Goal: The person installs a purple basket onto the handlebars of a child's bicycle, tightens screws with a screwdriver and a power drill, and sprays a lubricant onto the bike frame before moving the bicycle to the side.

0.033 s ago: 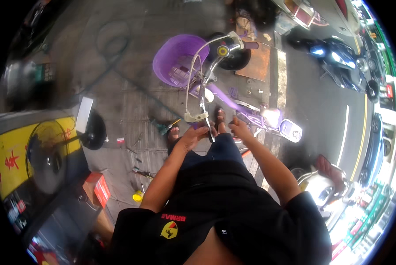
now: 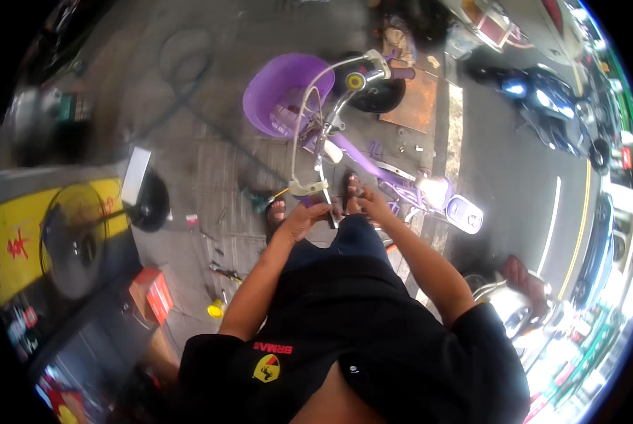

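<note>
A purple bicycle (image 2: 362, 159) stands before me with a purple basket (image 2: 263, 99) and a chrome handlebar (image 2: 332, 113). My left hand (image 2: 303, 220) is closed around the bare lower end of the handlebar, just below a pale brake lever housing (image 2: 307, 186). Close to that end on the right, my right hand (image 2: 369, 208) has its fingers curled; whatever lies in them is too small and blurred to make out. My sandalled feet show beneath the bicycle.
At left stand a fan (image 2: 72, 247), a yellow panel (image 2: 9, 275) and an orange box (image 2: 150, 293). Loose tools (image 2: 224, 272) lie on the pavement. On the right, parked scooters (image 2: 546, 106) border a road (image 2: 514, 212). A rusty plate (image 2: 415, 106) lies behind the bicycle.
My right hand has shifted slightly leftward, closer to the handlebar's end. The handlebar end and my left hand sit a little further left in the view.
</note>
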Tool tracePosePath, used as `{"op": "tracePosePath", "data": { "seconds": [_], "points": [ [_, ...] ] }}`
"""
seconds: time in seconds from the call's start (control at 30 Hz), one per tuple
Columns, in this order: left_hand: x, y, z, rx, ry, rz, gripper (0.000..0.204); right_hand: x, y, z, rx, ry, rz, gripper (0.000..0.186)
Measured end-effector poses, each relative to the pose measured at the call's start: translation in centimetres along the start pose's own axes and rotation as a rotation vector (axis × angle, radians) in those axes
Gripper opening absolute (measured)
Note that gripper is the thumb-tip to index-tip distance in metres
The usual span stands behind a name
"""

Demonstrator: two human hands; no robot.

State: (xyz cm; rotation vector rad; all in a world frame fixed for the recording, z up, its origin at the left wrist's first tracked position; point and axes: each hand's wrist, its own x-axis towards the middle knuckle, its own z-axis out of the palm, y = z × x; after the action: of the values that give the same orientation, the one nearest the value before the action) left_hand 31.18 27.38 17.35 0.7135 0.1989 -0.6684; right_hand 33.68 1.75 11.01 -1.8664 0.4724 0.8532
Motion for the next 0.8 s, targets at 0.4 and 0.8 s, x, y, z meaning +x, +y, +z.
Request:
{"op": "tracePosePath", "data": {
  "seconds": [0.4,0.8],
  "points": [
    [-2.8,-0.7,6.7,0.863,0.995,0.132,0.051,9.1,-18.4,-13.4,-0.678,0.401,-1.124,0.055],
    [2.5,-4.3,9.9,1.028,1.561,0.141,0.059,15.2,-29.4,-18.1,-1.156,0.251,-1.319,0.068]
  ]
}}
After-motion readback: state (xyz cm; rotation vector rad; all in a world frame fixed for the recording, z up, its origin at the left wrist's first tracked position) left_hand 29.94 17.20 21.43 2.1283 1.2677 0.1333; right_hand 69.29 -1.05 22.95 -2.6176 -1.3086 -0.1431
